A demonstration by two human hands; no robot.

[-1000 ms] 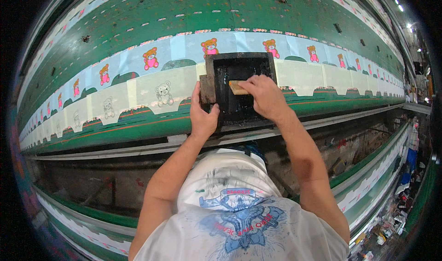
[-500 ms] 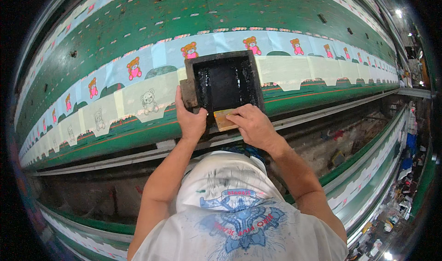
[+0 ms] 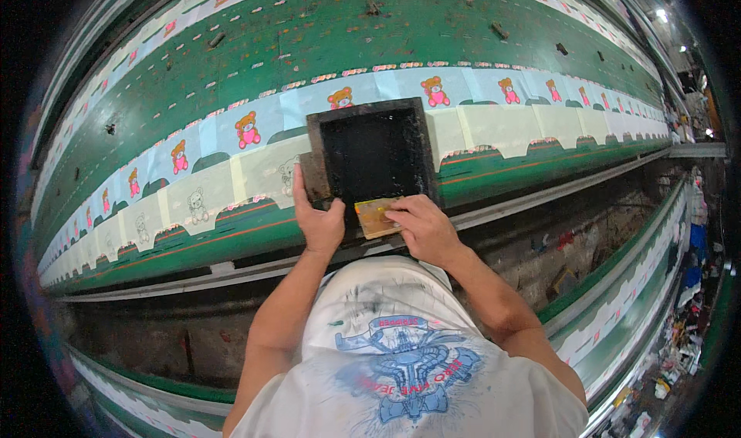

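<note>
The right hand [image 3: 427,226] is pinching the squeegee [image 3: 373,222] at the near edge of the screen frame [image 3: 366,108]. The left hand [image 3: 320,228] is clasping the screen frame's left side, apparently at its wooden block [image 3: 315,175]. Nearer than the frame, a white T-shirt [image 3: 405,341] is displaying red lettering [image 3: 464,365].

We get moderate, even light over the green table [image 3: 293,48], whose surface carries a soft sheen. At the upper right, lamps [image 3: 661,13] burn out to small white spots. The black inside of the dark frame [image 3: 426,148] swallows most detail, leaving a few tiny glints, while the white shirt [image 3: 363,299] reads bright. Below the table's near edge, the gap [image 3: 154,322] sinks into brownish shadow. We find the left hand [image 3: 320,226] and right hand [image 3: 424,226] fairly crisp. Fisheye distortion bows long edges into arcs; toward the rim, detail shrinks and softens, and the corners fall to black.
</note>
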